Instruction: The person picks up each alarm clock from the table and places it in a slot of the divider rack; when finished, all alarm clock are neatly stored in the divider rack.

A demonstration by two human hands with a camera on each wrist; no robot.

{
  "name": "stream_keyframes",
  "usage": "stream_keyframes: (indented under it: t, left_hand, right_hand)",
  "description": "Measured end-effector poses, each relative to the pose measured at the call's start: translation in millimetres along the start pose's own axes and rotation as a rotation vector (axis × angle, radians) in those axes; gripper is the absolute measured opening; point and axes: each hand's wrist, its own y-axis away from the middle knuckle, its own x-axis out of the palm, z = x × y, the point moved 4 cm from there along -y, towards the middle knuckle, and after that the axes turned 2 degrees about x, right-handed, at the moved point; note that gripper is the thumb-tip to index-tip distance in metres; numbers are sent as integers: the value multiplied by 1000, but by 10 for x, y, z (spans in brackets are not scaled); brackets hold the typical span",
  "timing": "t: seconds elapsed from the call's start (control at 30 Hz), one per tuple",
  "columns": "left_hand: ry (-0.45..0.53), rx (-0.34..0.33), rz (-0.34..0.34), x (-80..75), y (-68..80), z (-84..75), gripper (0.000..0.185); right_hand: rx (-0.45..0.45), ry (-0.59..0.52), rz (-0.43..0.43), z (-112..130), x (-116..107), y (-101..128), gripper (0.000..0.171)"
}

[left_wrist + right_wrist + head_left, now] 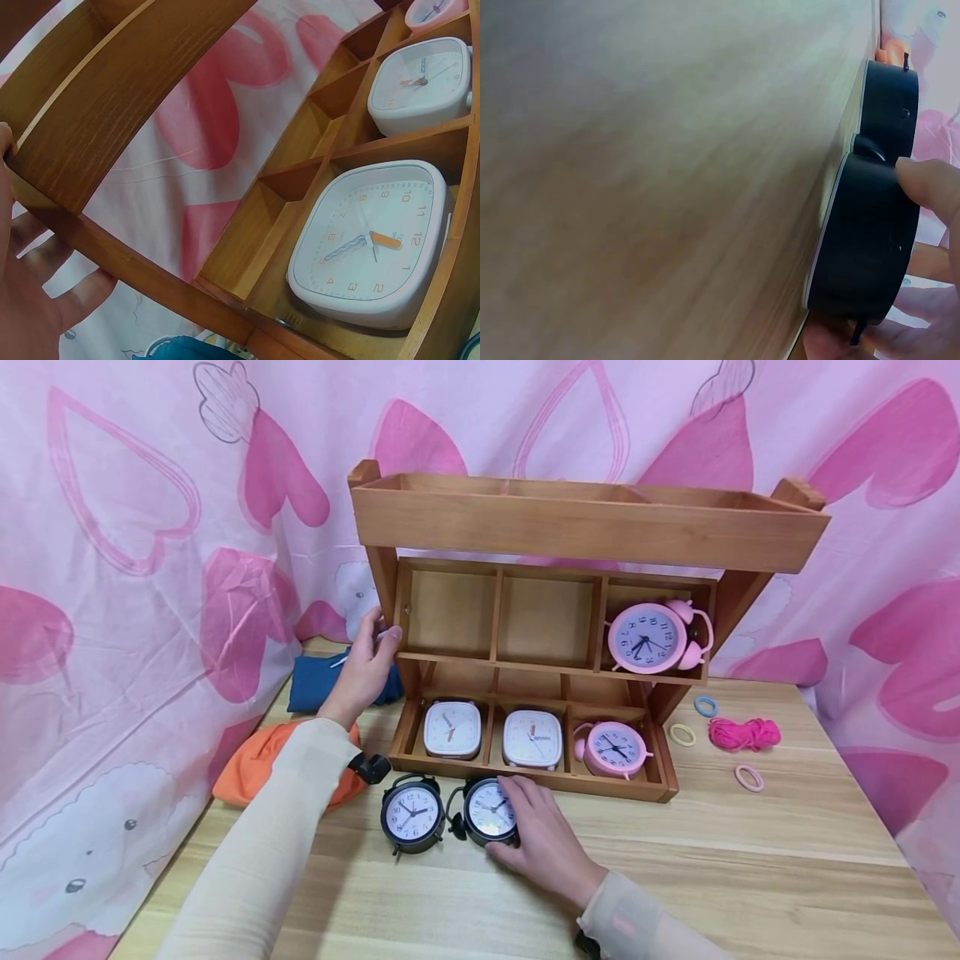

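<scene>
**Wooden rack steadied, black clock under the right hand**

A pale wood table [750,852] stands against a pink curtain [135,527] printed with hearts. A wooden rack [585,527] sits toward the table's back edge, with a long top trough and two rows of three compartments.

Left hand [367,664]: the grip is curled round the rack's left upright, thumb in front; the left wrist view confirms fingers [67,300] wrapped behind the wood.

Right hand [543,839]: the grip is partly closed over a black alarm clock [486,814] lying face-up on the table, just before the rack's front edge; fingers [930,187] curl on its rim. A second black clock [412,812] lies just beside it, to the left.

Rack contents: lower row holds two white square clocks [452,729] [532,739] and a small pink clock [617,749]; upper right compartment holds a larger pink clock [648,639].

Near the table's right edge: hair rings [682,735] and a pink cord bundle [742,733]. At the left edge: orange cloth [247,768] and blue cloth [311,681].
</scene>
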Motion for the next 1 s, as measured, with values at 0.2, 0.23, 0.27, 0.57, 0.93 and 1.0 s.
stream_keyframes:
  t: [0.2,0.23,0.27,0.57,0.93,1.0]
  left_hand:
    - [-2,-5,-3,2,-6,0,58]
    - [-2,-7,-3,3,-5,-1,59]
    - [-2,-5,-2,4,-5,-3,59]
    - [4,-3,-14,-5,-98,214,61]
    - [-21,3,-28,-14,-140,353,65]
    - [-23,1,-25,-13,-139,356,66]
  right_hand:
    - [1,-7,0,-5,14,-24,91]
    - [6,-10,5,-5,15,-23,90]
    - [11,-12,8,-6,15,-21,90]
    - [42,-8,-21,59,-226,10,92]
    - [-67,-14,-232,257,-966,-82,92]
    - [-83,-25,-277,268,-1095,-106,92]
